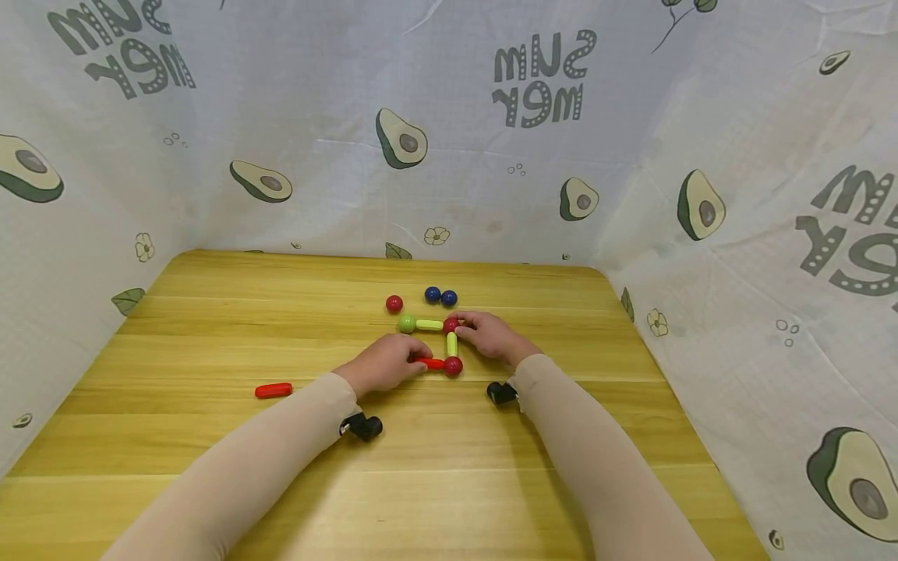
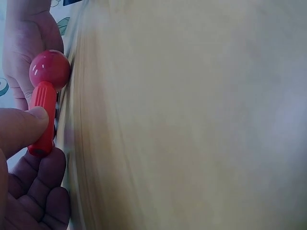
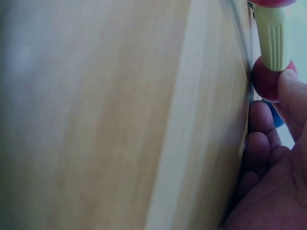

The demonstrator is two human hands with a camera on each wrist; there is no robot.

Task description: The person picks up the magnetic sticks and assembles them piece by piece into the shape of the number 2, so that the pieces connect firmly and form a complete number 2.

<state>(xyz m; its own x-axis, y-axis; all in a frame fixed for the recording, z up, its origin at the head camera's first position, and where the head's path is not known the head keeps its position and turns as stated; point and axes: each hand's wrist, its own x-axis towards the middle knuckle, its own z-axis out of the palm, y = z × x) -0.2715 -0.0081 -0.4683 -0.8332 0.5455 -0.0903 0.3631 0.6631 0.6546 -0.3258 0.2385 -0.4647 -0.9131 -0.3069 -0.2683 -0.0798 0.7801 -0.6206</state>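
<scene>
My left hand pinches a red rod between thumb and fingers. That rod's far end meets a red ball at the near right corner of a small joined figure on the table. From this ball a yellow-green rod runs away from me to a second red ball, which my right hand grips with its thumb and fingers. Another yellow-green rod leads left from there to a green ball. In the head view, fingers cover part of the held rod and the second red ball.
A loose red ball and two dark blue balls, one at the left and one touching it, lie behind the figure. One spare red rod lies left of my left hand. Printed cloth surrounds the wooden table.
</scene>
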